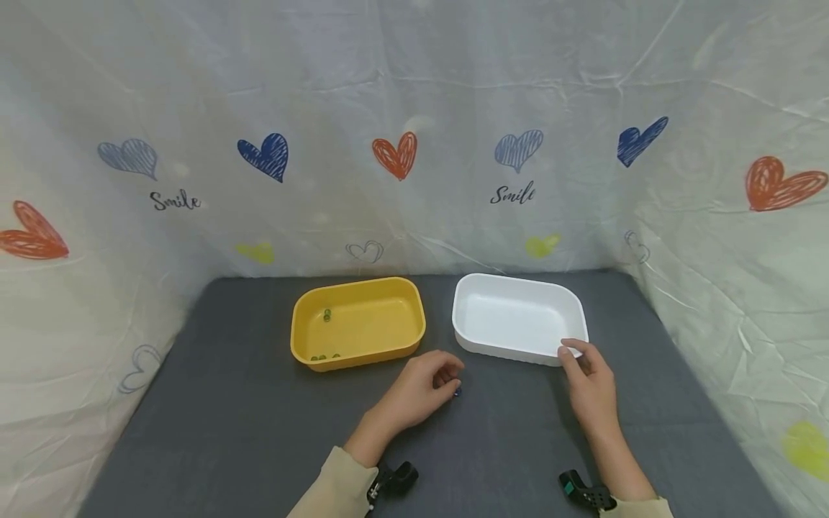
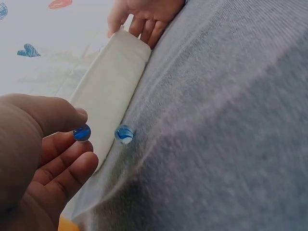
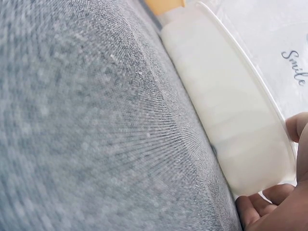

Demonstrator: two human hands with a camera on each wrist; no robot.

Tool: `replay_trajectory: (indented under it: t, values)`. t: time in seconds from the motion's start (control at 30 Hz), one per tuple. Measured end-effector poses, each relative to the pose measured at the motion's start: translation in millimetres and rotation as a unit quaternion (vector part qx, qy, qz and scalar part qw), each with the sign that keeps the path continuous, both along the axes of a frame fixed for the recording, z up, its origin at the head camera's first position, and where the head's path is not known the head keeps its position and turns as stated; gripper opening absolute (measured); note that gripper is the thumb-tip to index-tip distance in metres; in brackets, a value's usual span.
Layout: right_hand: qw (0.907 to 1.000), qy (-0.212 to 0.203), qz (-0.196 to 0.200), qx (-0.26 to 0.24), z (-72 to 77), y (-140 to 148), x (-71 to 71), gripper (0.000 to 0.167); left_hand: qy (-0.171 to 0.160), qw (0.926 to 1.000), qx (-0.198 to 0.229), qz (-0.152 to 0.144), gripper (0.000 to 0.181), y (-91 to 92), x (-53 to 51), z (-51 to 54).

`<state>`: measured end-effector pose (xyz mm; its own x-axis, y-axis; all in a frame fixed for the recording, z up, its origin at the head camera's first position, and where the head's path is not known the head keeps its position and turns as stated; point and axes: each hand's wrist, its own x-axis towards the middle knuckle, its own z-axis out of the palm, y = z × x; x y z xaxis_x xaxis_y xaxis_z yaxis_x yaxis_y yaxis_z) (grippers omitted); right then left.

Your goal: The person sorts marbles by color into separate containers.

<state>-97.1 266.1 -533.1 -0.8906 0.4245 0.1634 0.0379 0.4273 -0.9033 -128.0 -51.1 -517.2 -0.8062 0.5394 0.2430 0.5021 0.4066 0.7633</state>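
My left hand [image 1: 424, 388] is just in front of the gap between two trays. In the left wrist view its thumb and fingers pinch a blue glass marble [image 2: 82, 133]. A second marble, clear with blue swirls [image 2: 124, 134], lies on the grey cloth beyond the fingertips. From the head view only one blue marble [image 1: 457, 392] shows beside the left thumb. My right hand [image 1: 591, 385] grips the near right corner of the white tray [image 1: 512, 352], thumb at the rim and fingers around the end wall. The white tray's visible floor is bare.
Left of the white tray stands a yellow tray [image 1: 363, 357] with several green marbles [image 1: 327, 315] in it. Grey cloth [image 1: 227, 403] covers the table. A pale curtain [image 1: 453, 86] printed with hearts hangs behind and at both sides.
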Motion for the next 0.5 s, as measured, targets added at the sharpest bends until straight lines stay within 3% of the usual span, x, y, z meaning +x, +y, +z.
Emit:
replay_trajectory:
  t: [0.2,0.5]
  values:
    - [1.0000,0.004,-0.006,-0.002,-0.8,1,-1.5,0.030,0.017,0.9998,0.006,-0.006,0.023,8.4,-7.7,6.4]
    - [1.0000,0.005,0.001,-0.004,-1.5,2,-1.7,0.030,0.036,0.9993,0.009,-0.007,0.020,17.9,-19.3,33.9]
